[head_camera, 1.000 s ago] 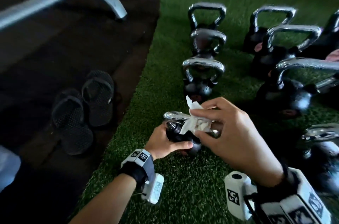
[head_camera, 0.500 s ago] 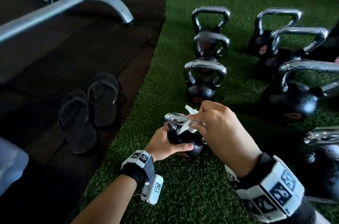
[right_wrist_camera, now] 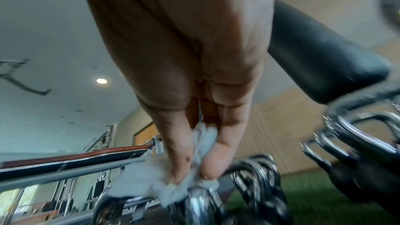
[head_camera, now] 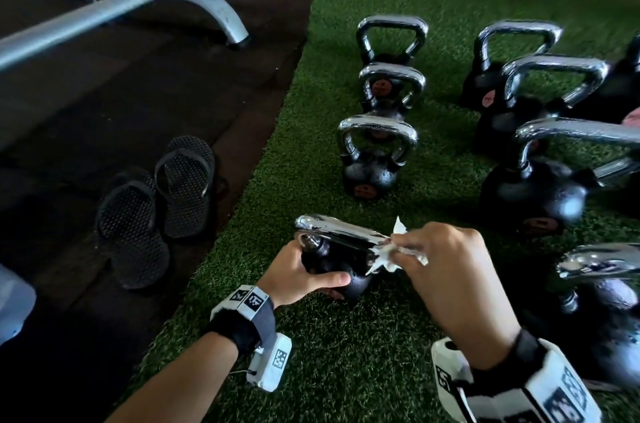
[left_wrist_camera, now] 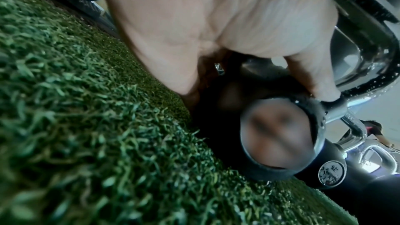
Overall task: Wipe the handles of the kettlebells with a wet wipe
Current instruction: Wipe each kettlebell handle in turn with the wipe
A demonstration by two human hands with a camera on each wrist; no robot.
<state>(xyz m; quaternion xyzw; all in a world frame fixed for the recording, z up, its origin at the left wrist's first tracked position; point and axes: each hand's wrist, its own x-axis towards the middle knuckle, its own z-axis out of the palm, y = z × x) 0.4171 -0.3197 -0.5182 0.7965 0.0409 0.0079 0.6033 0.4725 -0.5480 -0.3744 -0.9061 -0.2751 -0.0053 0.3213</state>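
A small black kettlebell (head_camera: 334,261) with a chrome handle (head_camera: 341,237) stands nearest me on the green turf. My left hand (head_camera: 304,275) grips its black body (left_wrist_camera: 249,109), thumb along the near side. My right hand (head_camera: 446,260) pinches a crumpled white wet wipe (head_camera: 391,254) between thumb and fingers against the right end of that handle. In the right wrist view the wet wipe (right_wrist_camera: 151,177) bunches around the chrome bar (right_wrist_camera: 199,199). Part of the wipe is hidden under my fingers.
Three kettlebells (head_camera: 375,152) line up beyond mine, and larger kettlebells (head_camera: 540,180) crowd the right side. A pair of black sandals (head_camera: 156,208) lies on the dark floor to the left. A grey bench frame (head_camera: 138,0) stands at the far left.
My right hand slid the wipe from the middle of the handle to its right end. My left hand kept its grip on the kettlebell's body.
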